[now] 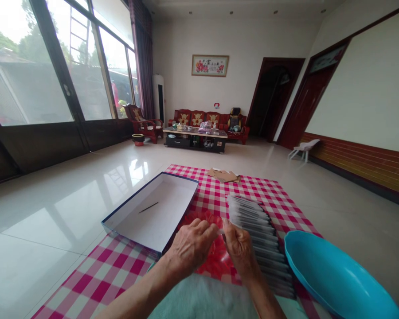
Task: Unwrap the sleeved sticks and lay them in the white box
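Observation:
My left hand (194, 243) and my right hand (238, 246) are brought close together, both with fingers closed in a pinch. Between the fingertips shows a small thin pale piece (221, 231); most of it is hidden, so its kind cannot be told. Below the hands lies a see-through red dish (216, 259), partly covered by them. Just right of my right hand, many slim pens (261, 232) with clear barrels and dark ends lie side by side in a row. On the left, a shallow white box (133, 221) with a dark blue rim holds one thin black stick (148, 207).
A pink-and-white checked cloth (109, 266) covers the work surface. At the right edge stands a blue basin (335, 270). Flat pieces of brown cardboard (223, 175) lie at the far edge. Beyond are a low table (194, 139), a red sofa (199, 116) and a small chair (304, 148).

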`<action>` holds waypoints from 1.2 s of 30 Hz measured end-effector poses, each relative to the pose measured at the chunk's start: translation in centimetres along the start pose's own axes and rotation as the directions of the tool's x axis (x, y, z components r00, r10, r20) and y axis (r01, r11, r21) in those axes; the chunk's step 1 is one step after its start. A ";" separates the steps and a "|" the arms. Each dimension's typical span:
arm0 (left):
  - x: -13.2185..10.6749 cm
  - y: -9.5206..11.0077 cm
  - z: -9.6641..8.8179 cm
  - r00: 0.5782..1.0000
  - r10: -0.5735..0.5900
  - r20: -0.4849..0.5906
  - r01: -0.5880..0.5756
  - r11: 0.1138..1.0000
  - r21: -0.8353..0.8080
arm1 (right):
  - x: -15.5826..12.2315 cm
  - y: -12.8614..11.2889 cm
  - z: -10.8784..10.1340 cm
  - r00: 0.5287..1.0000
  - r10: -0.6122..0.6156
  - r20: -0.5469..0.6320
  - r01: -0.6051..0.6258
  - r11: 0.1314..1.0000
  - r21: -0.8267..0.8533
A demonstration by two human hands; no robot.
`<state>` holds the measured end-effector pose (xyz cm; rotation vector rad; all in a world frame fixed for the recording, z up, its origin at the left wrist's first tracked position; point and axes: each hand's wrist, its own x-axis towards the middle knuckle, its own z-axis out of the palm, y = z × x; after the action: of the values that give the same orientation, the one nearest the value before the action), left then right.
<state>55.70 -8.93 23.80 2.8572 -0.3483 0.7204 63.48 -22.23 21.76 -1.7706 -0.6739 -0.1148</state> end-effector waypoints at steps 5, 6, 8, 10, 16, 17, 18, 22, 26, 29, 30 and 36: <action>0.2 -0.8 -1.8 0.996 0.041 0.077 -0.022 0.972 -0.235 | -0.1 -0.2 -0.4 0.994 -0.050 0.099 0.049 0.999 0.007; 0.1 -0.9 -2.2 0.994 0.059 0.096 -0.028 0.956 -0.291 | -0.2 -0.2 -0.4 0.992 -0.049 0.113 0.049 0.999 0.007; 0.0 -1.2 -2.7 0.987 0.087 0.135 -0.028 0.921 -0.387 | -0.3 -0.4 -0.4 0.989 -0.038 0.145 0.037 0.999 0.005; -0.1 -1.4 -3.1 0.979 0.092 0.181 0.001 0.889 -0.458 | -0.5 -0.6 -0.4 0.984 -0.025 0.176 0.023 1.000 0.013; -0.1 -2.1 -4.4 0.938 0.122 0.324 0.124 0.756 -0.643 | -0.6 -1.9 -0.8 0.968 -0.082 0.239 0.080 0.997 0.021; 0.0 -2.3 -4.6 0.928 0.136 0.347 0.148 0.720 -0.678 | -0.6 -2.3 -0.9 0.963 -0.099 0.252 0.100 0.995 0.009; 0.0 -2.5 -4.8 0.918 0.149 0.369 0.174 0.683 -0.710 | -0.6 -2.5 -1.0 0.957 -0.116 0.266 0.121 0.993 -0.002; 0.0 -2.7 -4.9 0.896 0.177 0.407 0.214 0.631 -0.746 | -0.6 -3.2 -1.3 0.944 -0.142 0.297 0.154 0.988 -0.016; -0.1 -1.6 -4.5 0.967 0.053 0.248 0.099 0.824 -0.559 | -0.5 -2.6 -1.0 0.968 0.013 0.252 -0.031 0.997 0.068; -0.2 -0.4 -4.0 0.985 -0.049 0.166 0.112 0.910 -0.399 | -0.4 -1.9 -0.5 0.971 0.137 0.196 -0.167 0.975 0.148; -0.3 -0.2 -3.8 0.984 -0.077 0.159 0.131 0.923 -0.361 | -0.4 -1.8 -0.4 0.973 0.152 0.174 -0.180 0.970 0.165; -0.2 0.7 -2.4 0.995 -0.075 0.068 0.085 0.983 -0.163 | -0.5 -1.4 0.3 0.994 0.106 0.024 -0.109 0.979 0.174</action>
<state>54.33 -9.03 25.86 2.7232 -0.2857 0.5613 62.29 -21.95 22.72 -1.6359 -0.5797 0.0307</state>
